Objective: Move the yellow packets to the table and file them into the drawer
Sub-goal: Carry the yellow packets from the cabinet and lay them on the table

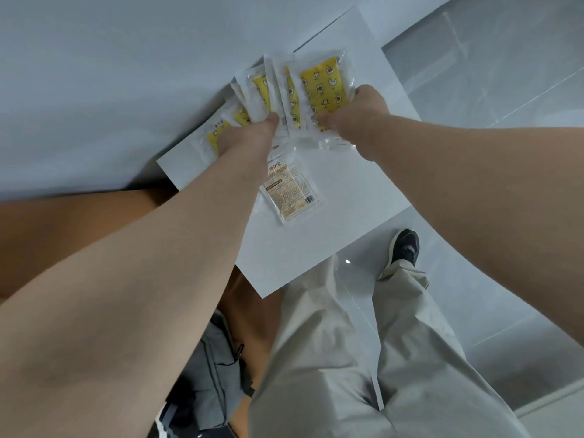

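Several yellow packets in clear wrappers, printed with small flowers, stand fanned out over a white table top. My left hand grips the left side of the fan. My right hand grips the right side, thumb on the front packet. One more packet lies flat on the table just below the hands, its printed label side up. No drawer shows in this view.
The white table is small, with its near corner close to my legs in beige trousers. A white wall runs along the left. Grey tiled floor lies to the right. A grey bag sits at lower left.
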`<state>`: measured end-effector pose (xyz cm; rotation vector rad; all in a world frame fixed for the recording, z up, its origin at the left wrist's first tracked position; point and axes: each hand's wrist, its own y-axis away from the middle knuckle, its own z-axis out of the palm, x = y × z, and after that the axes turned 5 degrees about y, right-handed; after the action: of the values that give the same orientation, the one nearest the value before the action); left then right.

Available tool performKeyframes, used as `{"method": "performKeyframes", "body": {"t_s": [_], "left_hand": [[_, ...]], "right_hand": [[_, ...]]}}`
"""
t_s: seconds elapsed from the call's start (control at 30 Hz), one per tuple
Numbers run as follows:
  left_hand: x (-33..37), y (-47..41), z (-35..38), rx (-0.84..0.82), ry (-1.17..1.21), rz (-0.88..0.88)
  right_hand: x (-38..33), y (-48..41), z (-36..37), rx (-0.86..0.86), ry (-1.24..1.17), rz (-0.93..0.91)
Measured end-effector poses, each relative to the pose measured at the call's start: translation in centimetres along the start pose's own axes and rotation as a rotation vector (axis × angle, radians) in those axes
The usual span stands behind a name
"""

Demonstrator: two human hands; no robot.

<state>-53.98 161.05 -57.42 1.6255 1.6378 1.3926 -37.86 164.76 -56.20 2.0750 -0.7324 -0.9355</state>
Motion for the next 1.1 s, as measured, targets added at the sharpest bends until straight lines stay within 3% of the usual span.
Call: {"method": "performKeyframes", "body": {"t_s": [0.4,0.77,1.1], "left_hand": [[-0.9,-1.4,-2.5,-0.165,0.259,0.005],[-1.9,4.7,-8.5,-0.082,0.14,0.07],[-0.5,14.9,-12.4,-0.175,0.13,0.187]], "right_hand": [[0.3,1.3,0.1,-0.178,-0.36,0.075],[2.0,8.3,-3.0,-0.139,-0.343,0.096],[3.0,16.9,-8.3,-0.094,-0.455,0.037]]}}
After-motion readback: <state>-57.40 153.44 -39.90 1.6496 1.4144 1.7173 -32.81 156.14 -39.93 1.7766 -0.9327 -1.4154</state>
